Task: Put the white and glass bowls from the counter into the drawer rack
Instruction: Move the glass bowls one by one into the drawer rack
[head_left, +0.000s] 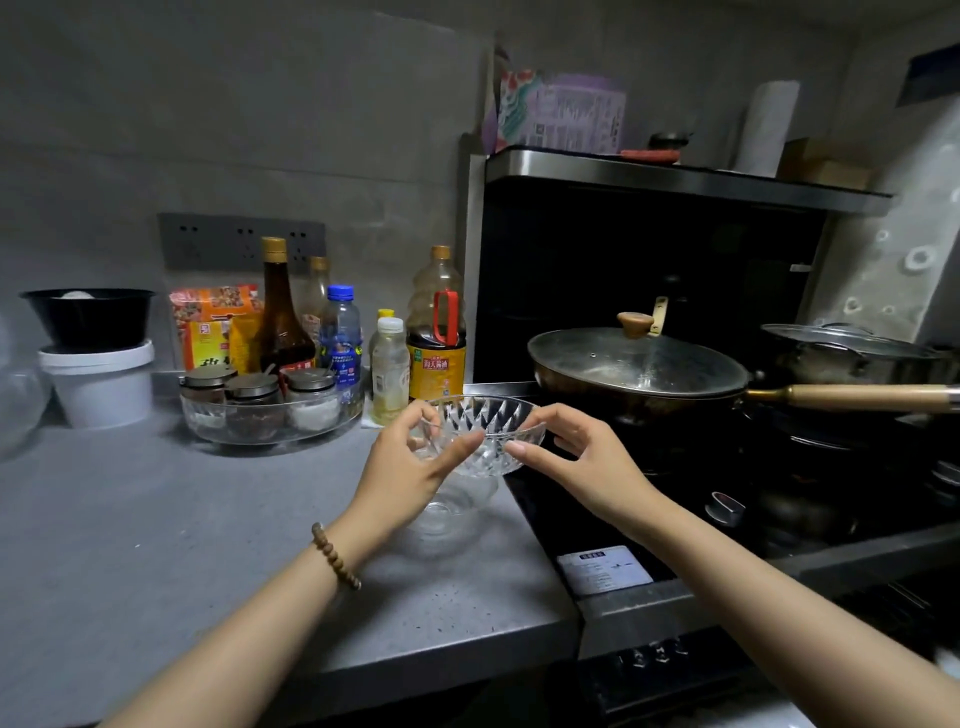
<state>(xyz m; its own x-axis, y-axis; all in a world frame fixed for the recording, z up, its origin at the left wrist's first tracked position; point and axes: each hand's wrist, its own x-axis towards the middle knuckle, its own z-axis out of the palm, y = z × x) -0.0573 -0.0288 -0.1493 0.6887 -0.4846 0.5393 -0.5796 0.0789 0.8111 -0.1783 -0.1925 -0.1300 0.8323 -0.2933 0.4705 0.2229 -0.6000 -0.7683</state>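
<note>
View: single, head-worn, wide-angle.
Position: above the near edge of the grey counter (156, 519).
Facing: forward and down toward the far wall (260, 130); counter left, stove (576, 525) right.
Range: close. The left hand (410, 467), right hand (587, 467) and cut-glass bowl (488, 431) are at centre, with the forearms entering from the near edge.

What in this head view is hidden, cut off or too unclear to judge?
Drawer rack: nowhere in the head view.
Lower glass bowl on the counter: partly hidden by the left hand and the cut-glass bowl, which the left hand and right hand pinch at the rim.
Contents of the pan: hidden under the fogged lid.
White bowl: none can be made out with certainty.
</note>
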